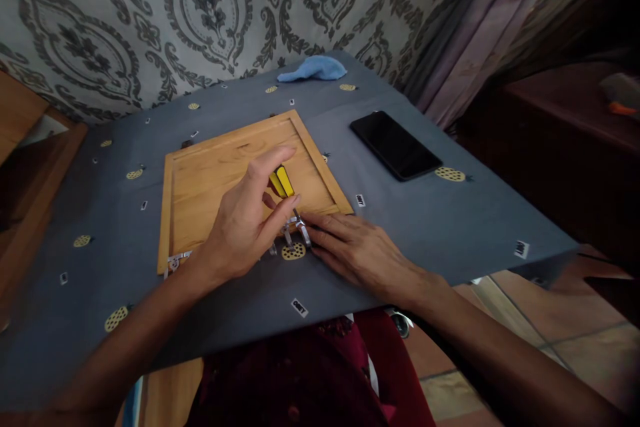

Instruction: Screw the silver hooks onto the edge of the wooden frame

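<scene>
A framed wooden panel (215,180), like a small cabinet door, lies flat on the table. My left hand (247,213) is closed around the yellow handle of a screwdriver (283,181), held tilted over the panel's near edge. Its shaft runs down to a metal hinge (301,232) at that edge; whether the tip sits in a screw is too small to tell. My right hand (367,253) lies palm down at the panel's near right corner, fingers stretched out against the hinge. Another metal hinge (177,261) is at the near left corner, partly behind my left wrist.
A black phone (395,145) lies right of the panel. At the table's back is a blue cloth (315,69). The blue-grey tablecloth (150,320) has a pineapple pattern. Wooden furniture (30,193) stands at the left, and a pale curtain (490,33) hangs at the right.
</scene>
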### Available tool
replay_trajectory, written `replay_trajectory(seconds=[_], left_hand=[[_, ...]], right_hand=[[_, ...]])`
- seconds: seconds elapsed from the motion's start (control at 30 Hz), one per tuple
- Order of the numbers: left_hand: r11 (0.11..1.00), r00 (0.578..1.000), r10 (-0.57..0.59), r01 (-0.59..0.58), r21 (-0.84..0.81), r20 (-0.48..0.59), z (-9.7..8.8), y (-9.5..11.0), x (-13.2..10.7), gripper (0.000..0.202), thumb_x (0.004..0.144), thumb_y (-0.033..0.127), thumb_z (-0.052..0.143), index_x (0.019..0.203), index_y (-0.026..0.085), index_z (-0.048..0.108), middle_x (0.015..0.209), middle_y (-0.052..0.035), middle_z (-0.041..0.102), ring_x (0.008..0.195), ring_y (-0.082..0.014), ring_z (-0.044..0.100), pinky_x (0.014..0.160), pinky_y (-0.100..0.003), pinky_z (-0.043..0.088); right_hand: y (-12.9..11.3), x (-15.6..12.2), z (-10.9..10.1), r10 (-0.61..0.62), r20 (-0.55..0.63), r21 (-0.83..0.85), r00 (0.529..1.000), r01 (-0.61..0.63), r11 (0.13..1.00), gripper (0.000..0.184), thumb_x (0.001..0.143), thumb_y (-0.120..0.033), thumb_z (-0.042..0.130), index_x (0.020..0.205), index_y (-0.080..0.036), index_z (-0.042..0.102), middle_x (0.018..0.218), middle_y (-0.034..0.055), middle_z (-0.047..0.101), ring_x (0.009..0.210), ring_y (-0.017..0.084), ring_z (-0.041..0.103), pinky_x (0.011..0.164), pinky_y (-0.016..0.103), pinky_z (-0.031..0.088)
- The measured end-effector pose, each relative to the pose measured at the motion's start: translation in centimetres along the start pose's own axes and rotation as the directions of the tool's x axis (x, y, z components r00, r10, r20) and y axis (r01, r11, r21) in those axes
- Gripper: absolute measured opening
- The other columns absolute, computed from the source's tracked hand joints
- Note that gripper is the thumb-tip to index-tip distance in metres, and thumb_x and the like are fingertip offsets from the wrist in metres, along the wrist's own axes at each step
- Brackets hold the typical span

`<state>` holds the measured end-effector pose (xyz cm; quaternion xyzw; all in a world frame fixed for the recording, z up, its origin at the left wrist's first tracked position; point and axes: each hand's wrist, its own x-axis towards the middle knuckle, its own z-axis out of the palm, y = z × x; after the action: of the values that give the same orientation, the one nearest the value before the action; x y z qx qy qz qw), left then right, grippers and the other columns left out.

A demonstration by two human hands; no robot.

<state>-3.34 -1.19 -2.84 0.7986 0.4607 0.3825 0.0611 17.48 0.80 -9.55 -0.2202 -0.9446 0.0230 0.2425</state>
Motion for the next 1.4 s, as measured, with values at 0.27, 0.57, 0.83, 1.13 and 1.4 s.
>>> replay_trajectory(seconds=[0.27,0.57,0.83,1.13,1.4], left_hand=[[0.999,0.998,-0.032,0.033,0.027,-0.05,0.0,0.0,0.4,0.044,0.09,0.029,0.063,0.13,0.029,0.047,0.13,-0.0045,0.056,0.103,-0.0199,0.062,0.07,-0.027,0.058],[0.996,0.996,-0.079,0.08,-0.025,0.052,-1.1,0.7,1.8,0.039,0.09,0.019,0.057,0.129,0.027,0.052,0.127,-0.0037,0.059,0.1,-0.0205,0.063,0.083,-0.034,0.057],[0.998,0.994,-0.053,0.049,0.037,0.096,-1.0,1.2,2.7,0.034,0.09,0.017,0.059,0.122,0.025,0.054,0.118,-0.0023,0.063,0.085,-0.0164,0.066,0.081,-0.032,0.057],[0.998,0.986,-0.038,0.045,-0.042,0.162,-1.3,1.5,3.0,0.033,0.093,0.012,0.049,0.125,0.02,0.05,0.112,-0.0038,0.065,0.099,-0.0176,0.067,0.088,-0.032,0.056],[0.992,0.991,0.002,-0.019,0.128,0.133,-1.3,1.5,2.8,0.031,0.095,0.018,0.053,0.125,0.018,0.049,0.119,-0.0066,0.061,0.104,-0.0173,0.064,0.088,-0.032,0.056]], right_hand=[[-0.1,0.1,-0.1,0.006,0.018,0.018,1.0,-0.006,1.0,0.031,0.098,-0.019,0.045,0.124,-0.015,0.062,0.132,0.0109,0.064,0.103,0.023,0.069,0.083,0.041,0.059],[0.0,0.0,0.1,0.017,0.015,0.043,1.0,-0.018,0.999,0.029,0.097,-0.015,0.046,0.12,-0.016,0.063,0.131,0.0113,0.065,0.1,0.021,0.07,0.083,0.038,0.059],[0.0,0.0,0.0,0.025,0.036,0.066,0.999,-0.028,0.997,0.03,0.097,-0.014,0.046,0.122,-0.017,0.062,0.132,0.0113,0.064,0.103,0.022,0.07,0.085,0.039,0.059],[0.1,0.0,0.2,0.019,0.029,0.053,0.999,-0.02,0.998,0.027,0.097,-0.016,0.047,0.118,-0.016,0.063,0.13,0.0119,0.065,0.102,0.022,0.07,0.084,0.039,0.059],[0.2,-0.1,0.3,0.013,0.01,0.06,1.0,-0.014,0.998,0.027,0.096,-0.016,0.047,0.118,-0.016,0.064,0.13,0.0118,0.065,0.103,0.023,0.07,0.082,0.04,0.06]])
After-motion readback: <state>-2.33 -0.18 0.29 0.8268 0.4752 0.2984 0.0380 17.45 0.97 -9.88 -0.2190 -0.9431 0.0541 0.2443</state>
